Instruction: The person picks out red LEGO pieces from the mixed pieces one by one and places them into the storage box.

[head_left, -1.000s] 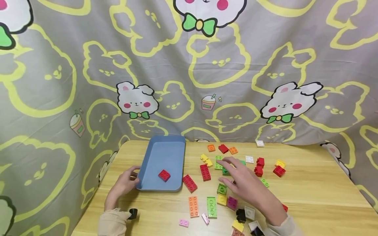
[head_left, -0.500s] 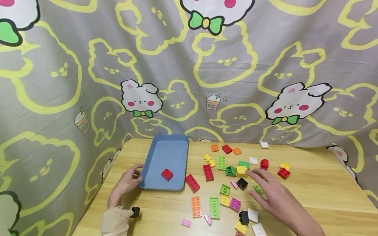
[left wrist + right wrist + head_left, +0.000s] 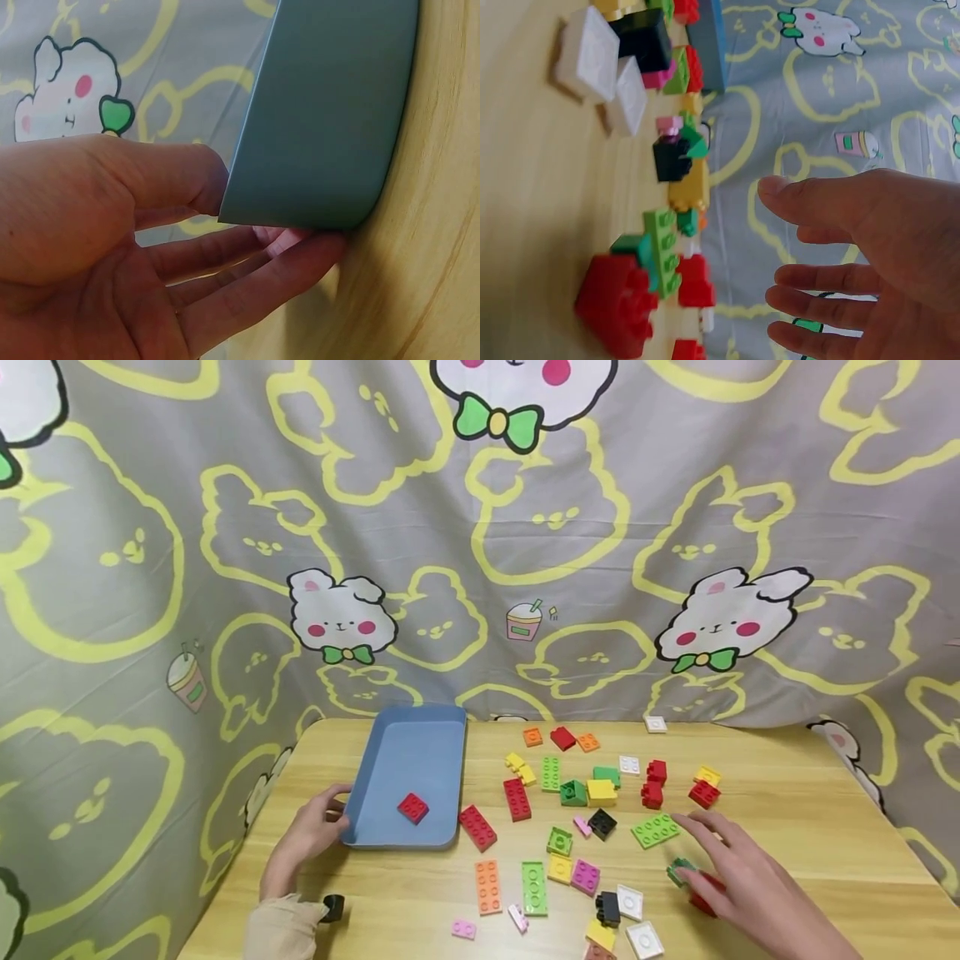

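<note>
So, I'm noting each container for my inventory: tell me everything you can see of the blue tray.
The blue tray is a shallow rectangle with rounded corners and a low wall, smooth and plastic-looking. It appears to lie flat on the wooden table, its long sides running front to back. One red brick lies inside, toward the near end. The left hand touches it by its near left corner.

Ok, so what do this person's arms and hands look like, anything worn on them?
The left hand wears no glove and comes out of a loose, wrinkled beige sleeve. A small black piece juts out beside the sleeve; I can't tell what it is. The right hand is ungloved too, with no sleeve in view on that arm.
</note>
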`<state>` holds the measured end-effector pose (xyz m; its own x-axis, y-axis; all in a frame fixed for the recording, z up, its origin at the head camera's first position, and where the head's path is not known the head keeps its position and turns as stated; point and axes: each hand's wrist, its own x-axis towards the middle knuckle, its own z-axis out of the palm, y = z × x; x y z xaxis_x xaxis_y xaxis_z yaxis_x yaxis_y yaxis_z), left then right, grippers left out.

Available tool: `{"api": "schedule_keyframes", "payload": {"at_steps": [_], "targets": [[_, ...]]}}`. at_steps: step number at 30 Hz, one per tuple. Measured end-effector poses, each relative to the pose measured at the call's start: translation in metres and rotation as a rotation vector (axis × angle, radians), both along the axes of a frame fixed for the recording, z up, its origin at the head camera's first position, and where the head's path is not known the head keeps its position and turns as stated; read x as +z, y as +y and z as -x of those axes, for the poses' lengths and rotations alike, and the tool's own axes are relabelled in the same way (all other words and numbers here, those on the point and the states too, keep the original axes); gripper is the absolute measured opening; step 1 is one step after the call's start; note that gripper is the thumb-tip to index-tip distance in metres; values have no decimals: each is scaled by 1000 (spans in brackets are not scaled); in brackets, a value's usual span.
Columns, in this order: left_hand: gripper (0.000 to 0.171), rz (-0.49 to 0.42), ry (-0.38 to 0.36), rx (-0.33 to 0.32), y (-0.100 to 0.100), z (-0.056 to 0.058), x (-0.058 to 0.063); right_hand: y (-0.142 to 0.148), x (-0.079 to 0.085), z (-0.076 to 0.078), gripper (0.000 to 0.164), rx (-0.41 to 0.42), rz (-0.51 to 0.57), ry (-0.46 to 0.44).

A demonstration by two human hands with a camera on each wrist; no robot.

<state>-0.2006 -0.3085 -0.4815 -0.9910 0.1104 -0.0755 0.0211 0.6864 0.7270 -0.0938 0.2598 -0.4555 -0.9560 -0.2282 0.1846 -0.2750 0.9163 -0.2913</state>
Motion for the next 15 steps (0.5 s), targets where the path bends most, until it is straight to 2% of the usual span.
{"api": "schedule_keyframes", "payload": {"at_steps": [8,15], "targets": [[52,8,-13,10,-2,-2,0,15,-15,-4,68,-23,-45,-32],[53,5,-12,-10,-1,1,0,24,-29,-8,62,-47,-42,-65]]}}
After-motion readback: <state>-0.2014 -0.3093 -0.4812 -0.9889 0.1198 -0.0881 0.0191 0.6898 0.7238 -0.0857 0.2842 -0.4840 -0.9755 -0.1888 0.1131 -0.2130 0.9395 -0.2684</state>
